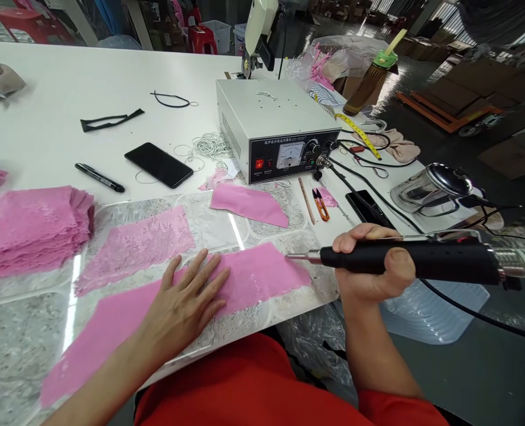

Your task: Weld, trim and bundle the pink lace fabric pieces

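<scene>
Left hand: palm down on the long pink fabric strip, fingers spread apart, gripping nothing; the left hand point(189, 307) covers part of the strip near its middle.
Right hand: closed around the black handle of a handheld tool point(449, 263), thumb laid along its side; the right hand point(369, 275) is just beyond the worktop's near edge.
Tool tip: a slim metal tip point(304, 257) points left at the right end of the strip; whether it touches the cloth or sits just above it, I cannot tell.
Pink strip: the long pink fabric strip point(258, 278) lies flat along the near edge, over a stone-patterned sheet point(18, 331) on the white worktop point(49, 77).
Other cloth: a lace piece point(147, 242) lies behind the left hand, a smaller pink piece point(251, 205) farther right, and a pink stack point(32, 231) at far left.
Grey box: the metal box point(275, 103) stands behind the cloth, its front panel carrying a red switch point(259, 164) and a dial meter point(290, 155).
Small items: a phone point(159, 164) and a pen point(99, 177) lie left of the box; orange-handled snips point(320, 205) lie in front of it.
Right side: a lidded metal cup point(431, 188) stands near a second phone point(369, 208).
</scene>
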Demonstrator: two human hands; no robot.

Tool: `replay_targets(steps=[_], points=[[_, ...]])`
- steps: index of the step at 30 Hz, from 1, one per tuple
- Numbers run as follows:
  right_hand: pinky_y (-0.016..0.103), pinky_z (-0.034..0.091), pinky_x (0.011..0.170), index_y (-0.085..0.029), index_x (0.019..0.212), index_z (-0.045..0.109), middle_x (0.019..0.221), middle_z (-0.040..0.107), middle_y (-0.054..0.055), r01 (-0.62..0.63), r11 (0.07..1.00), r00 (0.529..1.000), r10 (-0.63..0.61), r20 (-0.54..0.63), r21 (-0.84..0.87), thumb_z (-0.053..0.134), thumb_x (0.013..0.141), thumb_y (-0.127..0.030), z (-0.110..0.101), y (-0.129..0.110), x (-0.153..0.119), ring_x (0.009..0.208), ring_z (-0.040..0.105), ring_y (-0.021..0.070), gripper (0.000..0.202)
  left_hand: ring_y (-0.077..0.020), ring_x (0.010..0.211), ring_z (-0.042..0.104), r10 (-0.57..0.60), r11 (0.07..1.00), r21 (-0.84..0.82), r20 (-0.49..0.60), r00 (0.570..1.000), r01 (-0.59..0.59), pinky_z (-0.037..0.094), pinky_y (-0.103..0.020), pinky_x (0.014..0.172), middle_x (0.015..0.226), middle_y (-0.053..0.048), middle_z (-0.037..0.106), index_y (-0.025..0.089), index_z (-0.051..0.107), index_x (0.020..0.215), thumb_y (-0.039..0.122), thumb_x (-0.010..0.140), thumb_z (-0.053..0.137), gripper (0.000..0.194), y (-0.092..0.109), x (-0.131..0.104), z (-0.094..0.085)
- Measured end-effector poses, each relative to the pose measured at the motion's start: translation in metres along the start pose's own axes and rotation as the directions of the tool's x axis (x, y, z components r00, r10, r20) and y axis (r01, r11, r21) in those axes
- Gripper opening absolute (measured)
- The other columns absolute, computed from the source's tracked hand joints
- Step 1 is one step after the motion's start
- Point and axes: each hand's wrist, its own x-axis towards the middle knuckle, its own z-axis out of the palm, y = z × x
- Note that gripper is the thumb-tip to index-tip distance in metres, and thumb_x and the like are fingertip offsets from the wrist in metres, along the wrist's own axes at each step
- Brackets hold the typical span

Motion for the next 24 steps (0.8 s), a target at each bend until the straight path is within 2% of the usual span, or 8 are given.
replay_targets(steps=[5, 14, 24], points=[[0.027, 0.043, 0.041, -0.018, 0.066, 0.057, 0.065, 0.052, -0.002, -0.024, 0.998, 1.000, 0.025, 0.004, -0.058, 0.055, 0.064, -0.039, -0.008, -0.006, -0.002, 0.043, 0.049, 0.0098, 0.021, -0.0304, 0.132, 0.039, -0.013, 1.000, -0.009, -0.005, 1.000, 0.013, 0.024, -0.053, 0.109, 0.134, -0.008, 0.054, 0.026, 0.053, 0.128, 0.038, 0.094, 0.042, 0.038, 0.001, 0.000, 0.000], [0.027, 0.043, 0.040, -0.018, 0.065, 0.056, 0.064, 0.053, -0.002, 0.017, 0.998, 1.000, -0.017, -0.009, -0.061, 0.058, 0.064, -0.038, -0.003, -0.004, -0.002, 0.042, 0.049, 0.0102, 0.019, -0.0318, 0.130, 0.041, 0.009, 1.000, -0.005, -0.014, 1.000, -0.009, 0.024, -0.055, 0.107, 0.135, -0.008, 0.052, 0.024, 0.054, 0.127, 0.039, 0.095, 0.039, 0.038, -0.001, 0.001, 0.000], [0.027, 0.040, 0.038, -0.016, 0.068, 0.061, 0.066, 0.054, 0.001, 0.029, 0.999, 1.000, -0.029, 0.001, -0.042, 0.055, 0.065, -0.036, -0.033, -0.024, -0.002, 0.041, 0.048, 0.0105, 0.021, -0.0321, 0.130, 0.041, -0.002, 1.000, -0.019, -0.031, 1.000, 0.002, 0.025, -0.055, 0.107, 0.134, -0.008, 0.053, 0.024, 0.054, 0.127, 0.038, 0.095, 0.039, 0.038, 0.000, 0.002, -0.001]])
